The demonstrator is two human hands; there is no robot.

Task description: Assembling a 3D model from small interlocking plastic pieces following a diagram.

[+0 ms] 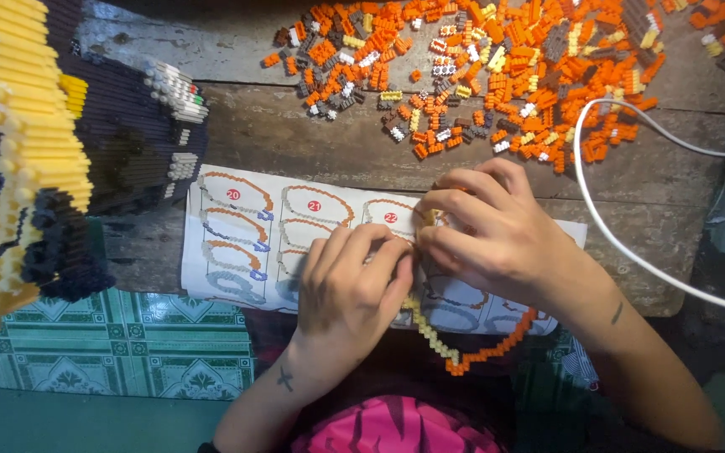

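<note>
Head view: two bare hands pinch a thin chain of tiny bricks over a printed instruction sheet.

The left hand (pixel 352 289) lies palm down, fingers curled, its fingertips pressed narrow on the brick chain (pixel 455 356); the right hand (pixel 497 231) arches in from the right, thumb and forefinger pinched on the same chain's upper end. The chain is knobbly plastic, pale yellow turning orange, curving down off the near edge of the instruction sheet (pixel 245 231), which is glossy paper with ring diagrams. Far across the rough wooden table (pixel 312 138) sprawls a loose brick pile (pixel 497 67), mostly orange. At left stands a studded brick model (pixel 35 143), yellow and dark. A white cable (pixel 631 252) loops at right.
</note>
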